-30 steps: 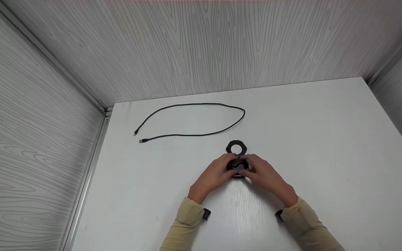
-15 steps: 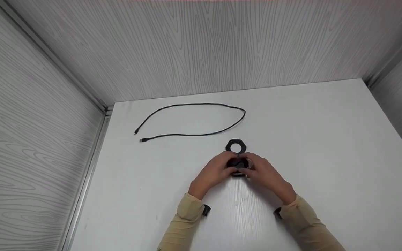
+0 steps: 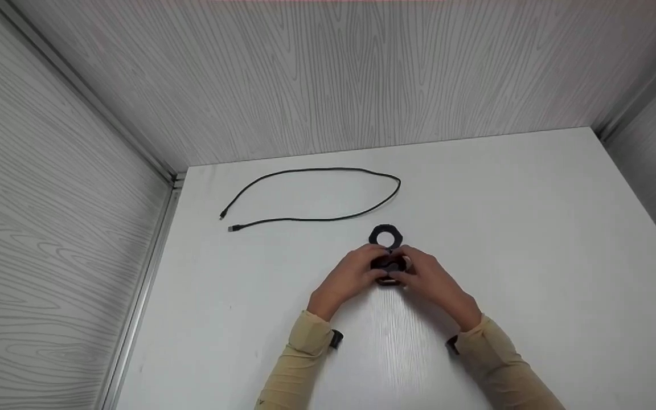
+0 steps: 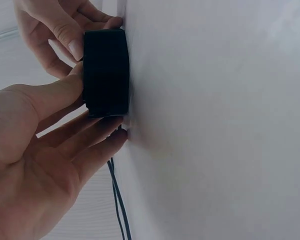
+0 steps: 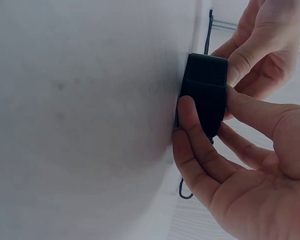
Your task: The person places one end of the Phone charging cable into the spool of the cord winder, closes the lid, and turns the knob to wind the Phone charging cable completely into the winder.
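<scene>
A small black case [image 3: 388, 265] with a dark inside sits low over the white table in front of the person. An eight-sided black ring [image 3: 373, 236] with a round hole stands out from its far side, like an opened lid. The left hand [image 3: 346, 277] holds the case from the left, thumb on the upper edge and fingers down along the side. From the right, the right hand [image 3: 437, 283] grips it likewise. Both wrist views show the case's plain outer wall [image 4: 106, 75], with a textured patch [image 5: 207, 70] in the right one. Fingers cover part of its far edge.
A black USB cable [image 3: 316, 220] lies in a wide open loop on the table [image 3: 521, 228], beyond and left of the case, both plugs pointing left. Grey wood-grain panels [image 3: 328, 80] border the table at the back and on both sides.
Both hands and the black case have shifted slightly away from the person, toward the cable. The hold on the case looks the same, and the cable lies as before.
</scene>
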Demonstrator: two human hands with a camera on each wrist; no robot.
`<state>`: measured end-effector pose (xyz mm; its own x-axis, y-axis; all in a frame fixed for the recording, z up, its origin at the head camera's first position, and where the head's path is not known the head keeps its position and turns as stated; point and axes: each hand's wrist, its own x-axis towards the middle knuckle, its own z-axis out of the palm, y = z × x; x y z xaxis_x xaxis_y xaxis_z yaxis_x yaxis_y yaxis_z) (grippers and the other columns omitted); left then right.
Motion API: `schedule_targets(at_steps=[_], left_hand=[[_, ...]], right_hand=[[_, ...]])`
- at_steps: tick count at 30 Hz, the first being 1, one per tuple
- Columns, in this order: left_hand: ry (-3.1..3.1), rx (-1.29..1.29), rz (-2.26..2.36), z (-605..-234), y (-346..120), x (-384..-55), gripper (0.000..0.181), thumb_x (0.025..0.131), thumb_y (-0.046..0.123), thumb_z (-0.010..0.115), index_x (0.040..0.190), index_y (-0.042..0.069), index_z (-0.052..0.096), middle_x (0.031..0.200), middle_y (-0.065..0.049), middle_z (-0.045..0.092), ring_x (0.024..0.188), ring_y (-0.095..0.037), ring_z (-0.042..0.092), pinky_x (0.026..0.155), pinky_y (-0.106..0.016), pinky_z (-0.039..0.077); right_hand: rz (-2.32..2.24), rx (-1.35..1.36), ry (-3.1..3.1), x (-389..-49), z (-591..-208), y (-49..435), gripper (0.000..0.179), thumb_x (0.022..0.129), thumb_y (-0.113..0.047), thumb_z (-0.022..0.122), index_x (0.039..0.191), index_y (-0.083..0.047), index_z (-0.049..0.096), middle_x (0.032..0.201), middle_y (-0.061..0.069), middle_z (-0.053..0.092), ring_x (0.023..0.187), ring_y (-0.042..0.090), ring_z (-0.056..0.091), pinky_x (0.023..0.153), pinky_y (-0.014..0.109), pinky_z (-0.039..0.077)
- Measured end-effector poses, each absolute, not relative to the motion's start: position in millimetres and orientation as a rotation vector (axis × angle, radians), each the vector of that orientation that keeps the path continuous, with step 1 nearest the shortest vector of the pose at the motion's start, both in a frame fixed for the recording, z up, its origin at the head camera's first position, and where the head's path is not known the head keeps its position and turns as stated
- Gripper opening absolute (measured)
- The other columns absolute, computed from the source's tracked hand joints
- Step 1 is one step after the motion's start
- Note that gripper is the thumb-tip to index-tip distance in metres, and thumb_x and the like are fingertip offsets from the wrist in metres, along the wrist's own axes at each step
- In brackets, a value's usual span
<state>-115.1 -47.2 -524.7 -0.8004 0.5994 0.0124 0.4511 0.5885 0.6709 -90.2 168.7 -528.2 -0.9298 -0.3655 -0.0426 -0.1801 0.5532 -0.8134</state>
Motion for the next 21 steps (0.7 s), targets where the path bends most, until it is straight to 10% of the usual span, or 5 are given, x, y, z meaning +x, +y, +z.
schedule_targets(at_steps=[21], left_hand=[[2.530, 0.862, 1.041, -525.9, -55.2, -119.8, 0.041, 0.106, 0.017, 0.065, 0.146, 0.008, 0.060, 0.151, -0.010, 0.061, 0.144, -0.023, 0.056, 0.122, -0.038, 0.043]], right_hand=[[-1.337, -0.405, 2.594, -88.7, -531.0, 170.3, 0.037, 0.099, -0.016, 0.075, 0.133, -0.007, 0.064, 0.130, 0.014, 0.070, 0.081, 0.014, 0.062, 0.077, 0.027, 0.050]])
